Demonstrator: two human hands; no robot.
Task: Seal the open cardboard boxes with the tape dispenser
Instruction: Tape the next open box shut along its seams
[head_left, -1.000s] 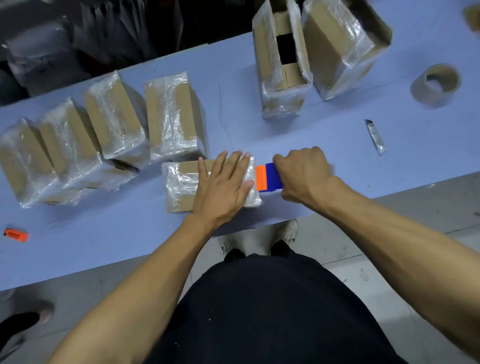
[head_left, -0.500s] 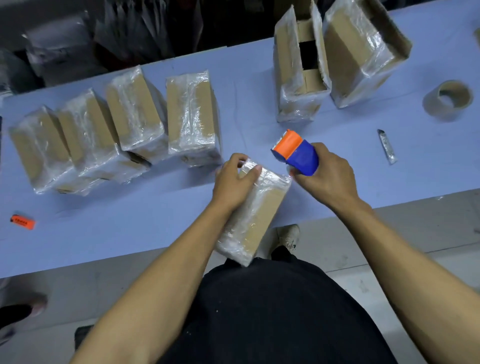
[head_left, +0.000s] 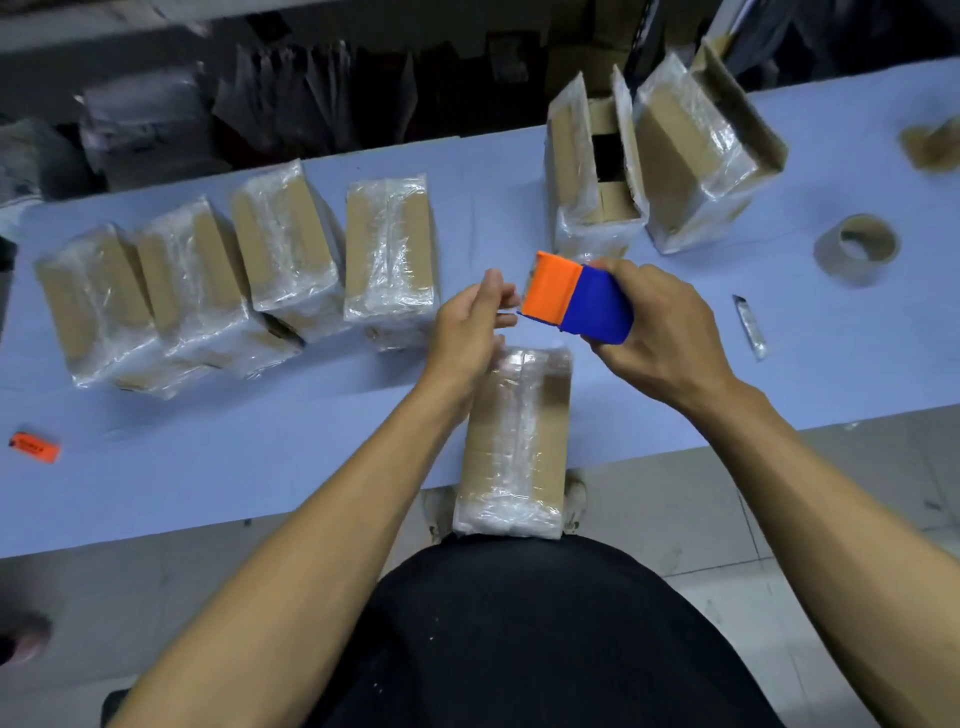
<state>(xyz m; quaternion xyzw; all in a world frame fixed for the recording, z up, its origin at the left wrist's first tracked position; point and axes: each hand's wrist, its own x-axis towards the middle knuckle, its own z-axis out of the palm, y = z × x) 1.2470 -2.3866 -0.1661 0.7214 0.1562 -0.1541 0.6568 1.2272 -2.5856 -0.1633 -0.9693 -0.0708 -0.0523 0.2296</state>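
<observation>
No readable writing. Orange-and-blue tape dispenser gripped in right hand; left hand pinching at its mouth (tape unclear), above film-wrapped box overhanging worktop.

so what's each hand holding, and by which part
Right hand grips the dispenser by its blue body. Left hand seems to pinch at its orange end; unclear.

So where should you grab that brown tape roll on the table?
Probably by its wall, from above. The tape roll lies flat on the table with its hole facing up and nothing touching it, so one finger can drop into the hole and the thumb can pinch the outer rim for a firm grip.
</observation>
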